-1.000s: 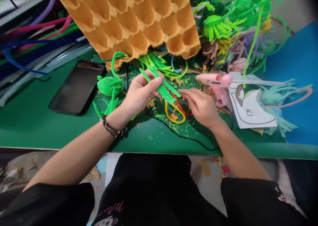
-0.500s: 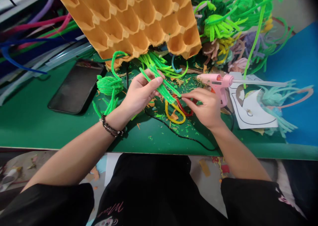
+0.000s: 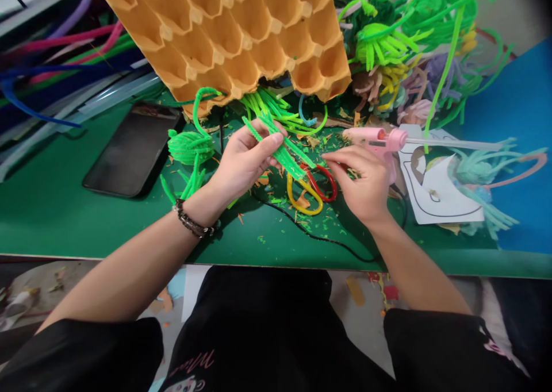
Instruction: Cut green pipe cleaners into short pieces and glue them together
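My left hand [image 3: 253,150] pinches a small bundle of bright green pipe cleaners [image 3: 288,161] between thumb and fingers; one strand sticks out apart from the rest. To its right, my right hand [image 3: 362,176] hovers, thumb and forefinger pressed together. Whether anything tiny is between those fingertips I cannot make out. Scissors [image 3: 324,189] with one red and one yellow handle loop lie on the table below the bundle, their blades hidden. Left of my left hand rests a wound green pipe-cleaner ball [image 3: 190,148] with loose strands. More green pipe cleaners [image 3: 276,109] lie behind my left hand.
An orange egg tray [image 3: 254,30] stands at the back. A pink glue gun [image 3: 390,140] lies behind my right hand beside a white paper cutout [image 3: 442,193]. At left is a black phone [image 3: 133,150]. A black cord [image 3: 302,228] crosses the green table [image 3: 107,231], with scraps scattered about.
My right hand has drawn back slightly to the right, away from the pipe-cleaner tips, uncovering more of the red scissor loop. My left hand and its bundle have stayed put.
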`<state>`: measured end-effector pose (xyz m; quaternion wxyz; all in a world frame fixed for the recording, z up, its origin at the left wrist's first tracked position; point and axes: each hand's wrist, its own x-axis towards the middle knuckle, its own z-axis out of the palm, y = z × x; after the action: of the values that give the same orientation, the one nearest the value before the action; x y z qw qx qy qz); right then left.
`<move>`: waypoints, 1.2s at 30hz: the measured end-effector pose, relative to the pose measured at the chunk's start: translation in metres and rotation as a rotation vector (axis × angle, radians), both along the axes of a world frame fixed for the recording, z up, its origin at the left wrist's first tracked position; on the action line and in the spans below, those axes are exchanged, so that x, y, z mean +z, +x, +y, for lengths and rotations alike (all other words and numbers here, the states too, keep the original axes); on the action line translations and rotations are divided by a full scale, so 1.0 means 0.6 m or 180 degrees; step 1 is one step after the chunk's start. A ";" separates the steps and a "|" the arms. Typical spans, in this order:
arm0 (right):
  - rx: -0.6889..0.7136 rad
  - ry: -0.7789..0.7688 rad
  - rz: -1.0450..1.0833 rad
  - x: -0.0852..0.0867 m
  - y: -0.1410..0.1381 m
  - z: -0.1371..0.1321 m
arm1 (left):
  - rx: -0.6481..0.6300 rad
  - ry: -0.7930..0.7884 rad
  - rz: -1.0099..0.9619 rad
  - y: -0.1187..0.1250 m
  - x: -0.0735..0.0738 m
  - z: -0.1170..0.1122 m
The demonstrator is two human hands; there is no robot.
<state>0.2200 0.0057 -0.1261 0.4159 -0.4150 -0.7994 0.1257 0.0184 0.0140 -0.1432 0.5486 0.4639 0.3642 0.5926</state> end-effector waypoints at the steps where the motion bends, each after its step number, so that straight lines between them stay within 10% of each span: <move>1: 0.0011 0.0013 -0.0029 0.000 0.000 0.001 | 0.0019 -0.0001 0.0019 0.000 0.000 0.000; 36: 0.0847 0.0369 -0.0066 0.015 -0.011 -0.017 | -0.0399 0.0106 0.0049 0.008 0.004 -0.002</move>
<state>0.2134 -0.0043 -0.1168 0.4105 -0.2819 -0.8576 0.1290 0.0232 0.0125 -0.1406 0.5740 0.4995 0.3287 0.5594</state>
